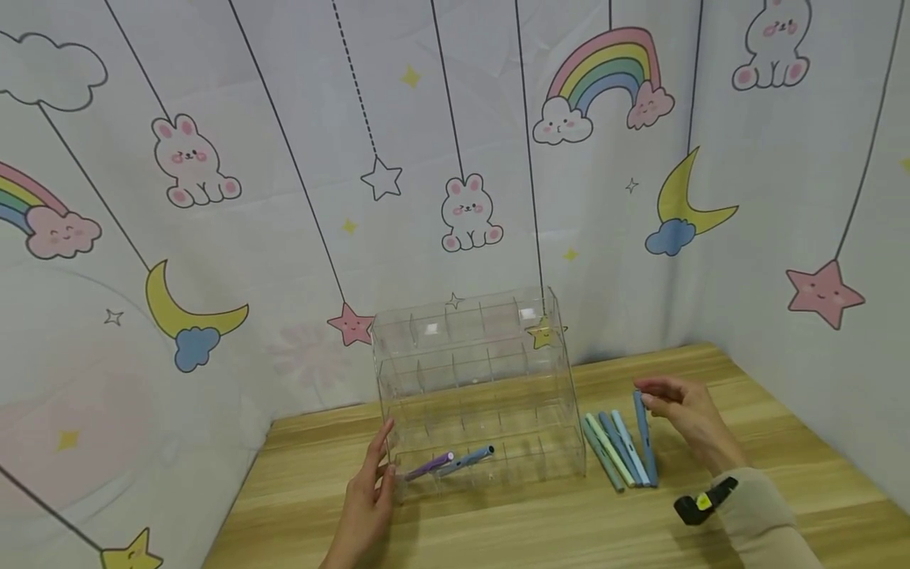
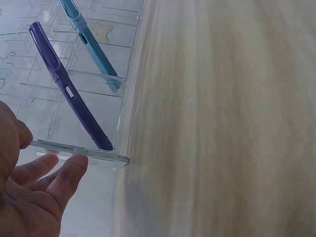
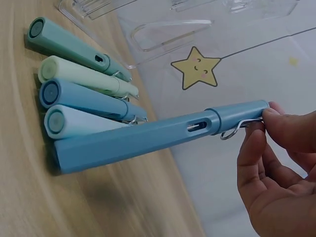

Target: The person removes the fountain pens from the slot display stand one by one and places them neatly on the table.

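My right hand [image 1: 686, 415] pinches the cap end of a blue pen [image 3: 148, 140] between thumb and fingers. The pen is tilted, its cap raised and its other end low by the table. Beside it lie several capped pens: a dark green one [image 3: 74, 44], a pale green one [image 3: 84, 74], another blue one [image 3: 89, 101] and a light blue one [image 3: 81, 121]. My left hand [image 1: 370, 490] holds the left side panel of a clear tiered rack [image 1: 479, 348], fingertips against its outside. In the rack's lowest tier lean a purple pen [image 2: 71, 94] and a blue-teal pen [image 2: 94, 49].
The rack stands on a wood-grain table [image 1: 483, 533], its back toward a white curtain [image 1: 298, 213] printed with bunnies, stars and rainbows. Dividers split its tiers into small compartments. A black strap piece [image 1: 704, 502] sits at my right wrist.
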`<action>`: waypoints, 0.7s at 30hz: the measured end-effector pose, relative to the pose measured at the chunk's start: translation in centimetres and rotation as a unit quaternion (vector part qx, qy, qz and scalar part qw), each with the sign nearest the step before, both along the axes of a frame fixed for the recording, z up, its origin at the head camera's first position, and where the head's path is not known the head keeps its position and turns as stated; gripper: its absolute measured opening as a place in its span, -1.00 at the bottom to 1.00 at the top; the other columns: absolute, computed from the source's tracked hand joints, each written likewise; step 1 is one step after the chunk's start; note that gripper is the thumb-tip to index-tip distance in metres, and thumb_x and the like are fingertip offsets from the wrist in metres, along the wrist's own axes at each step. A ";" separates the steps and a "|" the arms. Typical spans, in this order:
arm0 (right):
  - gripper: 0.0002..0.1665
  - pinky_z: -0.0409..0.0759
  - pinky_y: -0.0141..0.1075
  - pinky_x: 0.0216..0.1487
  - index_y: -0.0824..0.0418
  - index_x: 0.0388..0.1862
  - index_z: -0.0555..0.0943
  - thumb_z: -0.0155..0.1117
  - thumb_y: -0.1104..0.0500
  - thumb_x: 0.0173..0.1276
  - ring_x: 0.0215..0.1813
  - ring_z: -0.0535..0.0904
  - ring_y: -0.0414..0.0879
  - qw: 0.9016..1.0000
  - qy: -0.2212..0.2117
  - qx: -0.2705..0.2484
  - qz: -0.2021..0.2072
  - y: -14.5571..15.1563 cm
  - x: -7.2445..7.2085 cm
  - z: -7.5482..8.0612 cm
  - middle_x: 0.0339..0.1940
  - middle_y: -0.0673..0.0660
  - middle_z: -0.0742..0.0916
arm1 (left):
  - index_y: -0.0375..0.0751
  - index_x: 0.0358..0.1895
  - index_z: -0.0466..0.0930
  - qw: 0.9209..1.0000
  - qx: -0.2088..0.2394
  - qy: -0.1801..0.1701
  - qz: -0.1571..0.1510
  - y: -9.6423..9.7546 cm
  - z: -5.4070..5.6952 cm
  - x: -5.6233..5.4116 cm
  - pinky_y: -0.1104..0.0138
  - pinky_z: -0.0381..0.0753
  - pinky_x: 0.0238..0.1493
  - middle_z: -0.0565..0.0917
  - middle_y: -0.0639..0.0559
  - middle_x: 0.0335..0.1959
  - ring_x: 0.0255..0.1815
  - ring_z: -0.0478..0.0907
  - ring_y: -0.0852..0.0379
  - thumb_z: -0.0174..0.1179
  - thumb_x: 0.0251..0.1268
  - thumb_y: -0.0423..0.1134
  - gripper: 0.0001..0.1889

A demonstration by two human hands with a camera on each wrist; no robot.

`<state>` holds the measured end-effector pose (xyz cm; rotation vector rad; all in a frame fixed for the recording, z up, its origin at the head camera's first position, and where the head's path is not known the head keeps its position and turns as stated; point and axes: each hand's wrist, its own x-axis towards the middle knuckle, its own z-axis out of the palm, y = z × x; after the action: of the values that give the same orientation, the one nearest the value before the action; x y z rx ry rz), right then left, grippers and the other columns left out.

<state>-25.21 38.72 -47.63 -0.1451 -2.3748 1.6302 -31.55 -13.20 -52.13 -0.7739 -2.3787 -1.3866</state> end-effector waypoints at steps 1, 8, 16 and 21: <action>-0.49 0.72 -0.45 0.01 0.49 0.43 0.53 0.27 0.27 0.62 -0.05 0.69 -0.47 1.000 0.000 -0.002 0.003 0.1 -0.2 -0.1 0.09 -0.04 0.83 | 0.11 0.73 0.16 1.000 0.002 0.000 0.000 0.0 0.1 0.0 0.13 0.90 -0.15 0.36 -0.46 0.62 0.16 0.72 -0.55 0.02 0.60 -0.60 -0.22; -0.49 0.72 -0.44 0.04 0.52 0.43 0.51 0.23 0.26 0.63 -0.02 0.68 -0.43 0.999 -0.012 -0.022 0.024 0.9 -1.6 -1.1 0.08 -0.09 0.81 | 0.11 0.72 0.17 1.000 0.003 0.008 0.005 -0.2 0.4 -0.2 0.13 0.90 -0.13 0.37 -0.48 0.61 0.18 0.72 -0.54 0.02 0.60 -0.60 -0.23; -0.55 0.76 -0.40 -0.05 0.58 0.35 0.54 0.19 0.38 0.56 -0.10 0.67 -0.31 0.997 -0.060 -0.029 0.029 1.8 -2.7 -3.4 0.08 0.13 0.82 | 0.12 0.74 0.15 1.000 -0.001 -0.017 0.011 -0.2 -0.2 0.0 0.09 0.89 -0.07 0.30 -0.49 0.64 0.24 0.67 -0.58 0.01 0.60 -0.60 -0.21; -0.54 0.73 -0.37 -0.22 0.65 0.32 0.51 0.20 0.42 0.53 -0.24 0.64 -0.25 0.997 -0.060 -0.046 0.028 2.2 -3.1 -4.2 -0.15 -0.03 0.81 | 0.12 0.75 0.11 0.999 -0.007 -0.028 0.019 0.0 -0.5 -0.2 0.08 0.89 -0.08 0.29 -0.53 0.63 0.26 0.65 -0.60 0.01 0.61 -0.57 -0.21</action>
<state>-28.29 40.93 -51.82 -0.2007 -2.4124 1.8047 -31.80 -13.24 -52.60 -0.6981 -2.4347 -1.3961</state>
